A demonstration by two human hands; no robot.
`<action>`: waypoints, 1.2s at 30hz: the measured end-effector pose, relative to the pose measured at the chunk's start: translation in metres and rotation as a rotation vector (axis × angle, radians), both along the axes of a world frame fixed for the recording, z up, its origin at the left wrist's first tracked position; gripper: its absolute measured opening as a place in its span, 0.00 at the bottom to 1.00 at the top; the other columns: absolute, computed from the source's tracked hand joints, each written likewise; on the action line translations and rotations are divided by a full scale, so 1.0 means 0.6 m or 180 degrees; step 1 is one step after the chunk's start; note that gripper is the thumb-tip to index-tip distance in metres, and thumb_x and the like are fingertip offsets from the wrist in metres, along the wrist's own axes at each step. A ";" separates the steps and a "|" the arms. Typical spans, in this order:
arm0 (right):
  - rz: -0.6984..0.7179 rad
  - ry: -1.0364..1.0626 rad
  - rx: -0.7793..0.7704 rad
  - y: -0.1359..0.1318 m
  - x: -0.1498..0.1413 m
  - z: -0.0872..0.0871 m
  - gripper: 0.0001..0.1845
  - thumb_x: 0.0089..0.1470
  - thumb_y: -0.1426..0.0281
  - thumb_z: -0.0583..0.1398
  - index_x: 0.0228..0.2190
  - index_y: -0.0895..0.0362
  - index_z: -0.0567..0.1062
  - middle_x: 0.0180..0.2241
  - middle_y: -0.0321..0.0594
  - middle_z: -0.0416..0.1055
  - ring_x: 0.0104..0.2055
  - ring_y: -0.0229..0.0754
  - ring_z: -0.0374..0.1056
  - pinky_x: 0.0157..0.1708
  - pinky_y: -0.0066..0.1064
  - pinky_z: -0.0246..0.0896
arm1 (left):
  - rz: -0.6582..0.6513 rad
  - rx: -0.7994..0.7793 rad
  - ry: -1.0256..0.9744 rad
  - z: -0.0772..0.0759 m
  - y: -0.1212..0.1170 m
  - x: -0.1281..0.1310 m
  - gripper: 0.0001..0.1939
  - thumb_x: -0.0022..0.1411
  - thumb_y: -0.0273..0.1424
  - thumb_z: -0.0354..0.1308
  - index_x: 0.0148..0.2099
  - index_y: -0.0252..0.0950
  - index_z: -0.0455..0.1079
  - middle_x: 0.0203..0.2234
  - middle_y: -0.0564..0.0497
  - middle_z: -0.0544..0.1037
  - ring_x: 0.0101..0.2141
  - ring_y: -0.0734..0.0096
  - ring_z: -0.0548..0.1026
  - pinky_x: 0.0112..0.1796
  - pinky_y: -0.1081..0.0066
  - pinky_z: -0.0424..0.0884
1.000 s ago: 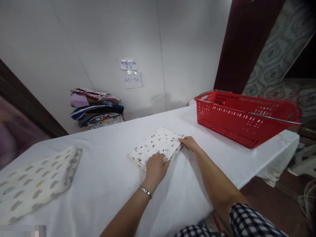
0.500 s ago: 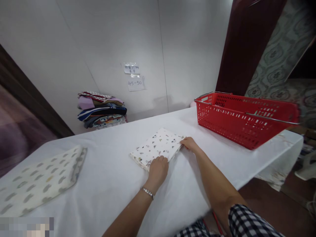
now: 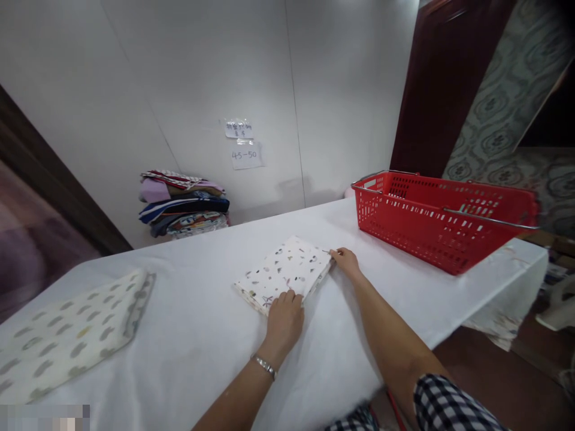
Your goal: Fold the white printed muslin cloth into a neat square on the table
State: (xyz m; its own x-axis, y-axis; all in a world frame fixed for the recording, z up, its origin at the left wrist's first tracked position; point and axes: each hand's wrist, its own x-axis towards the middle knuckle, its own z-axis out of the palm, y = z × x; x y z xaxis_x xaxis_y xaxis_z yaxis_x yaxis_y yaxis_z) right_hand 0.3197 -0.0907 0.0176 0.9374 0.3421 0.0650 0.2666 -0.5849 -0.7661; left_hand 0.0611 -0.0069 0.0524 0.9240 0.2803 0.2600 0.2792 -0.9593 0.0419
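A folded white cloth (image 3: 287,266) with a small scattered print lies on the white-covered table (image 3: 202,353) in front of me. My left hand (image 3: 285,317) is at its near edge, fingers curled over the top and the thumb hidden. At the right corner, my right hand (image 3: 345,262) pinches the cloth between thumb and fingers. A second folded cloth (image 3: 67,335), cream with grey cloud-like shapes, rests on the left side of the table, apart from both hands.
A red plastic basket (image 3: 404,224) with metal handles stands at the table's right end. Behind the table's far edge, a stack of folded fabrics (image 3: 184,203) sits against the wall. Two paper labels (image 3: 247,154) are stuck on the wall. A pinkish curtain (image 3: 22,239) hangs at left.
My left hand has drawn back slightly from the top of the cloth to its near edge. My right hand keeps its pinch on the corner. The view has shifted a little.
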 end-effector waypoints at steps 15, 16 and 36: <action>0.0159 -0.0175 0.0462 0.044 0.020 0.023 0.16 0.51 0.62 0.53 0.34 0.60 0.73 0.27 0.37 0.72 0.28 0.36 0.65 0.26 0.23 0.53 | 0.0211 0.0282 -0.0002 0.020 0.009 0.000 0.10 0.60 0.21 0.45 0.38 0.35 0.66 0.33 0.49 0.69 0.35 0.65 0.67 0.34 0.67 0.61; 0.0148 -0.0159 0.0422 0.044 0.023 0.021 0.14 0.49 0.63 0.55 0.32 0.60 0.74 0.27 0.37 0.72 0.28 0.36 0.64 0.25 0.23 0.53 | 0.0161 0.0341 0.0046 0.016 0.008 0.002 0.11 0.60 0.20 0.45 0.38 0.35 0.66 0.32 0.48 0.68 0.34 0.65 0.67 0.33 0.66 0.61; 0.0139 -0.0609 -0.0063 -0.007 0.005 -0.017 0.24 0.49 0.62 0.54 0.45 0.61 0.71 0.41 0.48 0.70 0.41 0.46 0.65 0.42 0.34 0.57 | -0.0013 0.0146 -0.0120 -0.011 -0.015 -0.029 0.15 0.56 0.17 0.45 0.42 0.37 0.65 0.36 0.49 0.69 0.38 0.64 0.64 0.39 0.63 0.60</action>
State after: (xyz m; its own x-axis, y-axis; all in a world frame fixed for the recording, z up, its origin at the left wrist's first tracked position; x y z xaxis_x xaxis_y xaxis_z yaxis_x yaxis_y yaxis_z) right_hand 0.3226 -0.0946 0.0072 0.8929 0.3850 0.2334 0.4315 -0.5841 -0.6875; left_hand 0.0438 -0.0161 0.0461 0.9145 0.2635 0.3071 0.2743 -0.9616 0.0082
